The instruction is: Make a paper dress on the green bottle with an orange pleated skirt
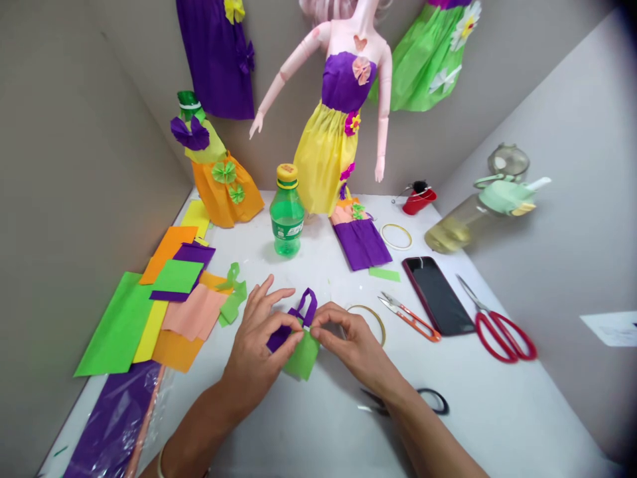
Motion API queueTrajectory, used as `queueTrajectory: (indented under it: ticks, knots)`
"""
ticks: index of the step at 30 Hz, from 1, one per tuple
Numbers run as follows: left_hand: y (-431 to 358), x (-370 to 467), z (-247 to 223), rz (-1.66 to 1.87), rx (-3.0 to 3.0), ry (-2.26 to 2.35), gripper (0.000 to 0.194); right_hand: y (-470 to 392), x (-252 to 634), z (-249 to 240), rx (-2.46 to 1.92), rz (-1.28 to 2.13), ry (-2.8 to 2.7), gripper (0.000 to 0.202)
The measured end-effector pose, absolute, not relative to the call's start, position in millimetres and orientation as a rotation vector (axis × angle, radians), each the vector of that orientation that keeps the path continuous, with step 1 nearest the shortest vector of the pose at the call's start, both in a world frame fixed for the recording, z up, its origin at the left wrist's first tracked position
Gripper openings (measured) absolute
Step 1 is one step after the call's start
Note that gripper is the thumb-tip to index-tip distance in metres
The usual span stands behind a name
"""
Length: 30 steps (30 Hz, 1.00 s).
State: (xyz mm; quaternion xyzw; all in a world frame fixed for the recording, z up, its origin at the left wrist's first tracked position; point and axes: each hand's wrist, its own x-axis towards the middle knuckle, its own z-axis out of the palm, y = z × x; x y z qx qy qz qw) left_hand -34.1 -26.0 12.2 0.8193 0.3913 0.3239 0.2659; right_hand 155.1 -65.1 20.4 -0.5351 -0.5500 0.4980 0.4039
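Observation:
My left hand (261, 338) and my right hand (348, 338) meet over the middle of the table. Between them is a small green and purple fabric piece (301, 362), its green part hanging below my fingertips. A purple fabric loop (311, 302) stands up behind the fingers, and more purple cloth shows by my left thumb. Each hand pinches the piece with thumb and index finger near its top edge; the left hand's other fingers are spread. A tiny whitish bit shows between the fingertips, too small to name. The black-handled scissors (435, 400) lie partly under my right forearm.
Coloured fabric sheets (114, 325) are layered at left. A green bottle (287, 222) and a dressed doll (326, 153) stand behind. At right lie thread snips (411, 318), a phone (438, 295), red-handled scissors (505, 335) and a tilted-looking water bottle (458, 222).

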Motion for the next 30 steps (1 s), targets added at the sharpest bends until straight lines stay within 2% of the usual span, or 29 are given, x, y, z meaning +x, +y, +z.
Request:
queueTrajectory:
  ticks: [30]
  knots:
    - [-26.7,-32.3,10.3,0.762,2.254,1.049,0.013,-67.1,153.4,26.1,-1.327,1.267,-1.419,0.011]
